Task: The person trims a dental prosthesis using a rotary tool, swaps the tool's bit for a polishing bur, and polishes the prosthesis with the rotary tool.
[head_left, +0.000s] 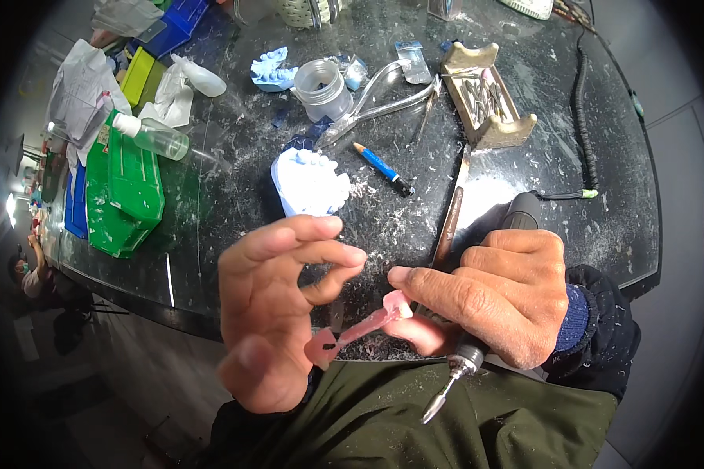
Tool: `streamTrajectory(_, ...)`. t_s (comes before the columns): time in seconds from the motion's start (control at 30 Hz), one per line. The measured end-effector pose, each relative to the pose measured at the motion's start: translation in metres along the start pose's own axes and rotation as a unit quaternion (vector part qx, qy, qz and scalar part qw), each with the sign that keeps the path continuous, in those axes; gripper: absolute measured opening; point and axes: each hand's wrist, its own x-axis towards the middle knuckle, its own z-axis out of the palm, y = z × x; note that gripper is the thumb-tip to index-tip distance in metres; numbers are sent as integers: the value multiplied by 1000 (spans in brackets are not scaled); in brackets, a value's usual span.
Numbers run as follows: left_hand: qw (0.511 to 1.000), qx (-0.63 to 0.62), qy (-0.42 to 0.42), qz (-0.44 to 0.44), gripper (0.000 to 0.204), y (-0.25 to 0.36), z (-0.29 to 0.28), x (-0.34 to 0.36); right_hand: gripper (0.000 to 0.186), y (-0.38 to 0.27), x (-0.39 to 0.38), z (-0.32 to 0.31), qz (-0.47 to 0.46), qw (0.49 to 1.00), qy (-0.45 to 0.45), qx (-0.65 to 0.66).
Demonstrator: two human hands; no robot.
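My left hand (266,305) is open, fingers curved and apart, beside the left end of a pink partial denture piece (368,323); whether it touches it is unclear. My right hand (501,301) is wrapped round a dark rotary handpiece (522,211) with a metal bur pointing down over my lap. The pink piece's whitish right end sits at that hand's thumb and forefinger. Above my hands lie a pale blue dental cast (309,181), a blue pencil (379,166) and a brown-handled tool (450,219).
Green (125,195), blue and yellow bins with papers and bottles (152,137) fill the left. Behind are a clear jar (322,94), pliers (371,105), a second cast (272,72), a tool holder (485,102) and a coiled cord (580,94). Another person (27,273) sits at far left.
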Motion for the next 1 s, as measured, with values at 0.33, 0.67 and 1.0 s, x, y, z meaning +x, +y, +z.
streamTrajectory(0.33, 994, 42, -96, 20, 21, -8, 7, -11, 36, -2, 3, -4, -12, 999, -12, 34)
streamTrajectory(0.67, 977, -173, -19, -123, 23, -3, 12, -14, 65, 1, 9, -13, 42, 995, -83, -30)
streamTrajectory(1.0, 978, -153, 4, -139, 24, -4, 12, -13, 65, -2, 6, -8, 115, 987, -107, -16)
